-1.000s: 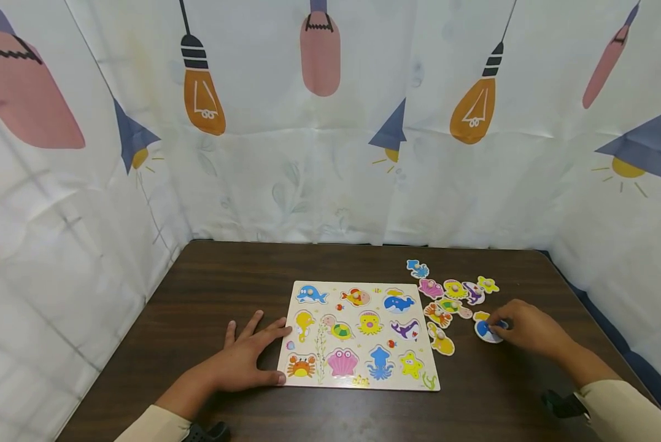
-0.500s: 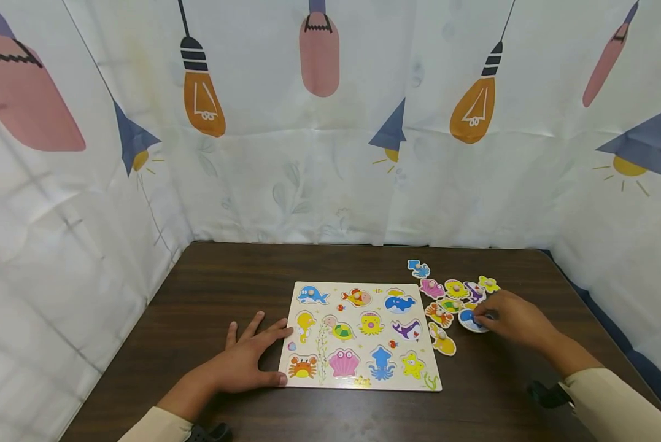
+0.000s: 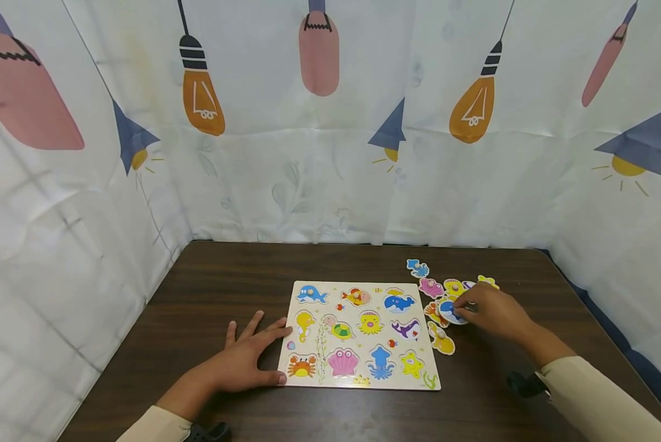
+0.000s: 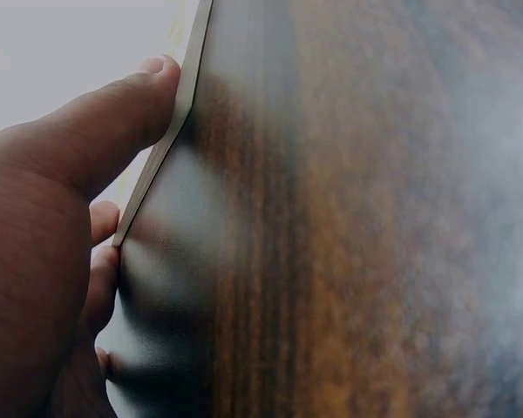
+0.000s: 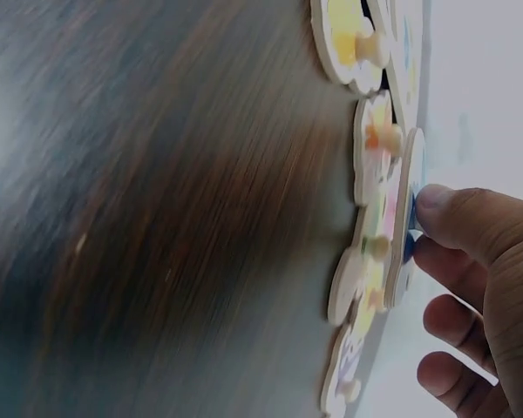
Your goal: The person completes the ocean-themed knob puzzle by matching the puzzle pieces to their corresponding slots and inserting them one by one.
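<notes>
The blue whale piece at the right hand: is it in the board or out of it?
Out: the right hand pinches the whale piece beside the board; in the head view it partly hides the crab piece.

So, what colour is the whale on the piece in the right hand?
Blue; the head view shows the whale best.

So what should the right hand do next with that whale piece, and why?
Probably carry the whale piece left to the matching slot on the board: the right hand pinches it over loose pieces, that slot shows no knob, and the left hand touches the board's edge.
</notes>
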Motion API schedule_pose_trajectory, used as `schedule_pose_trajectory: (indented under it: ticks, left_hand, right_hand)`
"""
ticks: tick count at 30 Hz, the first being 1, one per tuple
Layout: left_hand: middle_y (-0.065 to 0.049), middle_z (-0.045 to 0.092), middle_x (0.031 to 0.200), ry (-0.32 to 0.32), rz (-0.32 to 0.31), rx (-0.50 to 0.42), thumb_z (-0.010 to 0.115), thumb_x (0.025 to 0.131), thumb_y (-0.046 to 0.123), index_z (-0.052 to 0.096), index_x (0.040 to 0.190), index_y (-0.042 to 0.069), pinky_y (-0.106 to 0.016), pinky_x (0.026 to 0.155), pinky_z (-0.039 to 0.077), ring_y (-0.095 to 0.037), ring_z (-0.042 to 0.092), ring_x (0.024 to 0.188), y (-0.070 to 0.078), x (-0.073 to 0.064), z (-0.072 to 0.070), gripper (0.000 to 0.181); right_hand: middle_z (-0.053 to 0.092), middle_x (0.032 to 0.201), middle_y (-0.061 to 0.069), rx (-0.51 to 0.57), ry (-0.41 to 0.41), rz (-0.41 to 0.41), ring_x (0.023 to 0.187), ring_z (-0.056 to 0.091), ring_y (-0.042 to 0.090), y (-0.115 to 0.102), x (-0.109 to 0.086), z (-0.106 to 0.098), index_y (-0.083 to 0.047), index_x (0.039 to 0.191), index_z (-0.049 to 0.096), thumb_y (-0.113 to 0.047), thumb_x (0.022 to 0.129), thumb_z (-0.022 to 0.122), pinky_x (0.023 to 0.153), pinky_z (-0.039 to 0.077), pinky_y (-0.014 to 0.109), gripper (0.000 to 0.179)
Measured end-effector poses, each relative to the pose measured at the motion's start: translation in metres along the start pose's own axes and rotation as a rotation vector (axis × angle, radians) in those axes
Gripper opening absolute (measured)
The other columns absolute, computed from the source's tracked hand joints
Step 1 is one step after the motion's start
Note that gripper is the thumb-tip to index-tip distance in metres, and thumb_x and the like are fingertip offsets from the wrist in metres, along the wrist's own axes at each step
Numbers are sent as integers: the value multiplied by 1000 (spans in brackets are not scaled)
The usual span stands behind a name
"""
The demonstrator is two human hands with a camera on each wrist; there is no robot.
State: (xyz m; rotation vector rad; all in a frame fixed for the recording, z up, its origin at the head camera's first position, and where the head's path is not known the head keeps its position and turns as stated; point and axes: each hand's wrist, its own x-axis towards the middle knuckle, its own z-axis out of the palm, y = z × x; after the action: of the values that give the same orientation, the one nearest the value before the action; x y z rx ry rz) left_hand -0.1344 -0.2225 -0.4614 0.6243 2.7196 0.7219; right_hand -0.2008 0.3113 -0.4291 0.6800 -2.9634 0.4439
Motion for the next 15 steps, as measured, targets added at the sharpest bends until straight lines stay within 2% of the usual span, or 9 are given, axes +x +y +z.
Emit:
schedule_pose_trajectory:
  ticks: [8,15]
  left_hand:
    - [6,29,166,-8,-14,3,76,80,68,43,157,33,-78,107,-13,-42,1,155,-1,0,1,90]
    - [7,29,166,-6,-10,3,75,80,68,43,157,33,-78,107,-13,-42,1,155,-1,0,1,90]
  right_hand:
    - [70,93,-14,19,-18,-38,93,59,16,-7,12,9,-23,95,81,-18,88,83,75,56,37,9]
    - [71,96,-12,14,-35,-45,96,60,18,-16,22,13,-22,97,82,-20,88,83,81,57,42,10]
